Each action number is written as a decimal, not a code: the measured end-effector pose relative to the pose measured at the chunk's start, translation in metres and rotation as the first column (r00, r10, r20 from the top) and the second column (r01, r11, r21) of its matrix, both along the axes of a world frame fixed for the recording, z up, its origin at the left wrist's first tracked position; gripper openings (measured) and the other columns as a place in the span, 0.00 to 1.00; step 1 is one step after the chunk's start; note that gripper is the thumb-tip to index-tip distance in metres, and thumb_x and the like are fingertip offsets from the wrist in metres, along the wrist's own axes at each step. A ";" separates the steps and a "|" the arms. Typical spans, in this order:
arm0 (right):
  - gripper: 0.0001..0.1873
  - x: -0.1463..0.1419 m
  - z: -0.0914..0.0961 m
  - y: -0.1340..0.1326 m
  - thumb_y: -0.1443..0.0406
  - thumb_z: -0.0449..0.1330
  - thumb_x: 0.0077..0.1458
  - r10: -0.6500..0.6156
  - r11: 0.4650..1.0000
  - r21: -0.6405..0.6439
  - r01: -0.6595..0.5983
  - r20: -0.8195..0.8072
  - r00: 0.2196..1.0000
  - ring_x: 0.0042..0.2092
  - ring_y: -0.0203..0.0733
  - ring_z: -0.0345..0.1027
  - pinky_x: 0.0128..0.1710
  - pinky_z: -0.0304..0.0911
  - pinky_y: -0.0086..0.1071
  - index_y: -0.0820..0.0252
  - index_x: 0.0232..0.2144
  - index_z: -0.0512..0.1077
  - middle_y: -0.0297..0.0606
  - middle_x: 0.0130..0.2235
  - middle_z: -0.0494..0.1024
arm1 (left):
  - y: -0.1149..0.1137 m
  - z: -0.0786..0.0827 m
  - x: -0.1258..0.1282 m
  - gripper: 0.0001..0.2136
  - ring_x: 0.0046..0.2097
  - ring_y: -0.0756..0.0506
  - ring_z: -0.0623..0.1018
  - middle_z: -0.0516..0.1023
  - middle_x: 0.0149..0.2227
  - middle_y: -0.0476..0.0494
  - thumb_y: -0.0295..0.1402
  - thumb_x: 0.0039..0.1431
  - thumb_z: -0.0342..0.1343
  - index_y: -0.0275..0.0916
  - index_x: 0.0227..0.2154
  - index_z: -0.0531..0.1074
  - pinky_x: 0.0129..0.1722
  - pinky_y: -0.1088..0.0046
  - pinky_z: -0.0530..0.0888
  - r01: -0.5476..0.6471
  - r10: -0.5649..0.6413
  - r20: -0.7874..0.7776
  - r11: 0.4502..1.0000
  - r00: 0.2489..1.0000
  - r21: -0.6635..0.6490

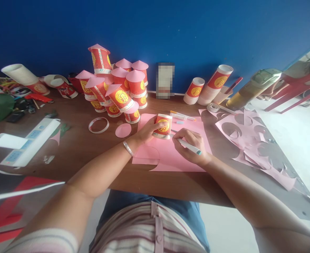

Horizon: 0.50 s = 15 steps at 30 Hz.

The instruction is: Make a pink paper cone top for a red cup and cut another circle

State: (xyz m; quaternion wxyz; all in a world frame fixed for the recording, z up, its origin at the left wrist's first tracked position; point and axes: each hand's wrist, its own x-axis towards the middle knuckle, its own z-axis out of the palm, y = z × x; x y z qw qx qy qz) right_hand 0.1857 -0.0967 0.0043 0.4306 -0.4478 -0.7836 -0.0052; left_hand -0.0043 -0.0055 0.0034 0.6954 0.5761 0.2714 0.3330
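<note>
My left hand point(147, 130) is wrapped round a red paper cup point(160, 131) with a yellow round emblem, its thumb lying across the front. In my right hand point(190, 144) is a white marker pen point(188, 145) with a teal end, its tip close to the cup's white lower band. I cannot tell whether the tip touches. Dark and green marks show on that band. Beneath both hands lies a pink paper sheet point(176, 161). An orange-and-white marker point(183, 116) and a small pale cap-like piece point(180, 122) rest behind the cup.
Cups with pink cone tops point(120, 98) are stacked at the back left. A tape roll point(98, 125) and pink paper disc point(123, 130) lie left. At right stand cup stacks point(213, 88), a gold flask point(252, 89) and cut paper scraps point(252, 147). A power strip point(31, 140) lies far left.
</note>
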 end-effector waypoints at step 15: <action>0.08 -0.003 0.002 0.001 0.71 0.58 0.61 0.045 0.997 0.054 -0.045 0.008 0.999 0.25 0.35 0.70 0.27 0.65 0.28 0.54 0.31 0.68 0.30 0.26 0.78 | -0.002 0.004 0.001 0.16 0.36 0.48 0.78 0.78 0.37 0.44 0.43 0.56 0.66 0.37 0.34 0.68 0.32 0.75 0.72 -0.019 0.019 0.025 1.000 1.000 -0.015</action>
